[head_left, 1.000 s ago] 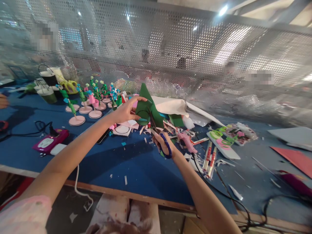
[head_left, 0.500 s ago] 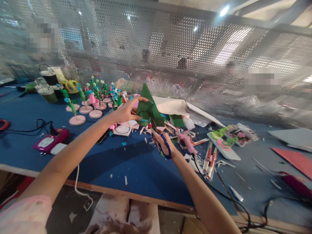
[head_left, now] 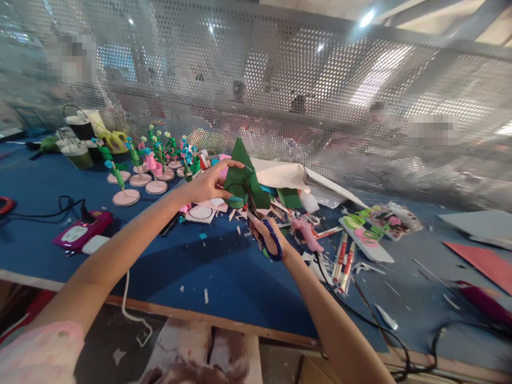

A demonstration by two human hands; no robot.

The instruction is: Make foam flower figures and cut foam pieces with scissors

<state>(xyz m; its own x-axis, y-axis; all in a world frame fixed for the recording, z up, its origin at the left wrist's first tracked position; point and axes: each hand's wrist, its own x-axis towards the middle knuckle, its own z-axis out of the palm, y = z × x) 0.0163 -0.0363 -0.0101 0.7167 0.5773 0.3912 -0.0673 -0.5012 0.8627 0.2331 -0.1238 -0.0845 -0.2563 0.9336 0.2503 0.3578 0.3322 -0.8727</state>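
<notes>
My left hand pinches a green sheet and holds it upright above the blue table. A drawn circle shows on the sheet. My right hand grips scissors with blue handles, and their blades reach up into the sheet's lower edge. Paper scraps lie on the table under both hands.
Small paper flowers on pink round bases stand at the back left, beside cups. A pink glue gun, glue sticks, a pink device, cables and coloured sheets lie around. A perforated metal screen closes the far side.
The hands, the green sheet and the scissors stay nearly where they were. A hand at the far left edge has gone from view.
</notes>
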